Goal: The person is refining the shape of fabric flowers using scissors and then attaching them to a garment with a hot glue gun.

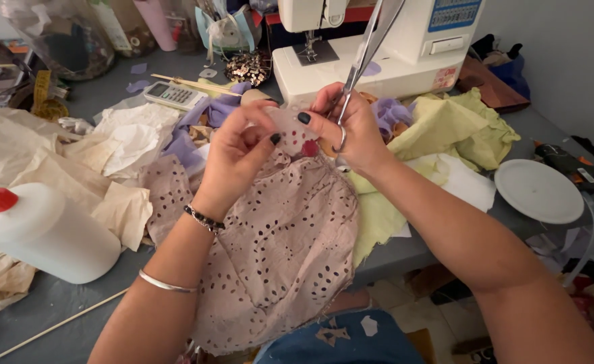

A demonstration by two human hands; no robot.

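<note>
The left hand [239, 152] pinches the top edge of the dusty-pink eyelet fabric [283, 249] between curled fingers. At its 3 o'clock, the right hand [351, 131] grips scissors [364, 54], blades pointing toward 12 o'clock, thumb touching the same fabric above the desk [67, 303].

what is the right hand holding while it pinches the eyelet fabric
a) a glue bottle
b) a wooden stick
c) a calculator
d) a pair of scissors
d: the right hand has its fingers through the handle loops of the scissors, blades pointing up towards the sewing machine, while both it and the left hand pinch the pinkish eyelet fabric.
</note>
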